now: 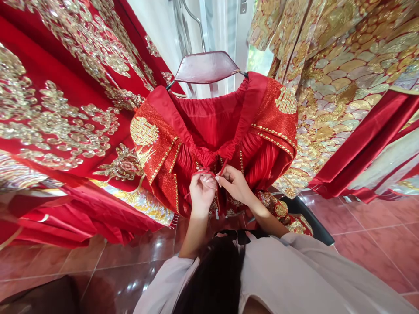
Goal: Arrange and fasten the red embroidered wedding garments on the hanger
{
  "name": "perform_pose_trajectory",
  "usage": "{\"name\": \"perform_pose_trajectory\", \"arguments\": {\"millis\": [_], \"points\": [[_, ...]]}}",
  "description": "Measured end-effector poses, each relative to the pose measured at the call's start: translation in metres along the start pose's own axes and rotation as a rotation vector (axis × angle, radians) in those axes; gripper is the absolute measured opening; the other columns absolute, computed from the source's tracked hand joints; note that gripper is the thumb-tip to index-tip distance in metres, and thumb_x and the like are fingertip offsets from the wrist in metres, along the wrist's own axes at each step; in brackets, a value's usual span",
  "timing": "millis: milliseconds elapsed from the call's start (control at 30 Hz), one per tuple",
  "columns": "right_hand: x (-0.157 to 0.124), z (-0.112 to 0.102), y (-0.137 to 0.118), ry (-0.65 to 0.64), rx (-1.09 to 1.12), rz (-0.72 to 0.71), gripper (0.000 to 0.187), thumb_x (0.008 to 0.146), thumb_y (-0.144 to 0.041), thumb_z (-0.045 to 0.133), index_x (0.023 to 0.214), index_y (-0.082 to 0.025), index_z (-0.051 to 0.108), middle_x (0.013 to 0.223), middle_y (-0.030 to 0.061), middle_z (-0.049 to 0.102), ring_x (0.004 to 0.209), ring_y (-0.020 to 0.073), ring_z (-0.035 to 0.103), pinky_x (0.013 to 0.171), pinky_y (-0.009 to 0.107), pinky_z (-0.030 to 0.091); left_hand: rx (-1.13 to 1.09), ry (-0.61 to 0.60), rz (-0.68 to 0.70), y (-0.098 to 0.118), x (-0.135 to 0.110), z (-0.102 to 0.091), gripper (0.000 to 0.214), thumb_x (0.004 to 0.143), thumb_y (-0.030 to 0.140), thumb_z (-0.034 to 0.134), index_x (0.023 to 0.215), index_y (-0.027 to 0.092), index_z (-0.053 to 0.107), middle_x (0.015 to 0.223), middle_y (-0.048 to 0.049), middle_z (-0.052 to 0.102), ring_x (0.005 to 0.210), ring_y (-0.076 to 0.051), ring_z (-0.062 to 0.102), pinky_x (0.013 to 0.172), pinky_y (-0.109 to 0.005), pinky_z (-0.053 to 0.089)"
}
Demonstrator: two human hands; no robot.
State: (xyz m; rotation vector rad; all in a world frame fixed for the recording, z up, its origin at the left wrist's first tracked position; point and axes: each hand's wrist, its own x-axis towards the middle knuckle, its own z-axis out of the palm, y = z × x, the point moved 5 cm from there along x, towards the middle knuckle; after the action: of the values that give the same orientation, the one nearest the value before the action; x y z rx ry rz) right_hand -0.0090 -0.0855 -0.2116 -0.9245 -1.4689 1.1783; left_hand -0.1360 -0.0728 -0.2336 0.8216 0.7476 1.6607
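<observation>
A red pleated skirt with gold-embroidered panels and a gathered waistband hangs from a dark hanger in front of me. At the front of its waistband, my left hand is closed with curled fingers on a thin red drawstring. Just to its right, my right hand pinches the same red string between thumb and fingertips. Both hands nearly touch each other, below the gathered waist. The knot or loop between the fingers is too small to make out.
Red garments with gold sequins hang at the left. A gold patterned garment hangs at the right, beside red velvet panels. Behind my right arm, a black tray-like object holds embroidered cloth above the red tiled floor.
</observation>
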Motion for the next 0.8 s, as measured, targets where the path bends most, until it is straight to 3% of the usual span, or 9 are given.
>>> {"name": "perform_pose_trajectory", "arguments": {"millis": [133, 300, 400, 467, 533, 600, 633, 700, 800], "points": [[-0.004, 0.001, -0.008, -0.036, 0.012, -0.028, 0.022, 0.079, -0.035, 0.058, 0.078, -0.014, 0.051, 0.061, -0.0018, 0.052, 0.056, 0.0072, 0.046, 0.056, 0.019, 0.036, -0.483, 0.001, -0.024, 0.024, -0.003, -0.002, 0.01, 0.072, 0.013, 0.065, 0.078, 0.018, 0.059, 0.065, 0.0045, 0.054, 0.051, -0.002, 0.046, 0.052, -0.011, 0.041], [-0.004, -0.002, -0.016, -0.063, -0.021, -0.073, 0.021, 0.079, -0.034, 0.057, 0.077, -0.014, 0.051, 0.062, -0.0015, 0.053, 0.056, 0.0069, 0.046, 0.056, 0.019, 0.037, -0.568, -0.026, 0.08, 0.065, -0.005, -0.019, 0.016, 0.071, 0.018, 0.071, 0.076, 0.019, 0.056, 0.064, 0.0061, 0.054, 0.057, -0.002, 0.05, 0.055, -0.007, 0.041], [-0.005, -0.014, -0.018, 0.004, -0.072, -0.08, 0.022, 0.081, -0.032, 0.056, 0.072, -0.015, 0.046, 0.056, -0.0032, 0.05, 0.051, 0.0058, 0.041, 0.052, 0.018, 0.033, -0.352, 0.096, 0.352, 0.096, -0.004, -0.048, 0.025, 0.067, 0.03, 0.073, 0.068, 0.018, 0.051, 0.061, 0.0062, 0.049, 0.054, -0.003, 0.045, 0.051, -0.009, 0.039], [-0.006, -0.02, -0.019, 0.005, -0.084, -0.076, 0.023, 0.082, -0.032, 0.055, 0.071, -0.015, 0.044, 0.055, -0.0037, 0.049, 0.049, 0.0051, 0.039, 0.051, 0.018, 0.031, -0.006, 0.277, 0.523, 0.11, -0.007, -0.064, 0.026, 0.072, 0.039, 0.063, 0.065, 0.018, 0.049, 0.059, 0.0046, 0.046, 0.052, -0.006, 0.042, 0.049, -0.015, 0.037], [-0.009, -0.021, -0.021, -0.02, -0.119, -0.086, 0.021, 0.083, -0.032, 0.054, 0.073, -0.015, 0.046, 0.057, -0.0038, 0.048, 0.05, 0.0049, 0.038, 0.052, 0.018, 0.031, 0.309, 0.432, 0.615, 0.112, -0.013, -0.067, 0.023, 0.074, 0.038, 0.058, 0.065, 0.017, 0.052, 0.061, 0.002, 0.048, 0.057, -0.01, 0.045, 0.053, -0.02, 0.039], [-0.011, -0.02, -0.025, -0.034, -0.189, -0.113, 0.019, 0.085, -0.031, 0.054, 0.076, -0.015, 0.048, 0.058, -0.0041, 0.047, 0.052, 0.0049, 0.038, 0.054, 0.018, 0.031, 0.617, 0.498, 0.69, 0.107, -0.02, -0.053, 0.016, 0.073, 0.032, 0.062, 0.069, 0.016, 0.059, 0.07, -0.0011, 0.055, 0.071, -0.014, 0.05, 0.065, -0.025, 0.043], [-0.011, -0.018, -0.027, -0.033, -0.224, -0.132, 0.018, 0.085, -0.03, 0.053, 0.077, -0.014, 0.049, 0.059, -0.0042, 0.046, 0.053, 0.005, 0.038, 0.055, 0.017, 0.031, 0.758, 0.474, 0.716, 0.102, -0.023, -0.04, 0.014, 0.074, 0.029, 0.064, 0.071, 0.016, 0.062, 0.075, -0.0023, 0.057, 0.076, -0.016, 0.052, 0.071, -0.027, 0.043], [-0.011, -0.015, -0.031, -0.045, -0.268, -0.167, 0.017, 0.086, -0.03, 0.052, 0.079, -0.014, 0.049, 0.06, -0.0042, 0.046, 0.054, 0.005, 0.038, 0.055, 0.017, 0.031, 0.991, 0.317, 0.693, 0.085, -0.026, -0.009, 0.015, 0.081, 0.03, 0.058, 0.078, 0.016, 0.065, 0.083, -0.0043, 0.061, 0.084, -0.017, 0.055, 0.08, -0.03, 0.043], [-0.009, -0.011, -0.034, -0.072, -0.294, -0.213, 0.016, 0.087, -0.029, 0.051, 0.079, -0.015, 0.048, 0.06, -0.0044, 0.044, 0.054, 0.0048, 0.037, 0.053, 0.017, 0.03, 0.902, -0.052, 0.451, 0.052, -0.022, 0.031, 0.026, 0.09, 0.036, 0.045, 0.087, 0.016, 0.063, 0.084, -0.0048, 0.062, 0.083, -0.016, 0.058, 0.079, -0.028, 0.045]]}}
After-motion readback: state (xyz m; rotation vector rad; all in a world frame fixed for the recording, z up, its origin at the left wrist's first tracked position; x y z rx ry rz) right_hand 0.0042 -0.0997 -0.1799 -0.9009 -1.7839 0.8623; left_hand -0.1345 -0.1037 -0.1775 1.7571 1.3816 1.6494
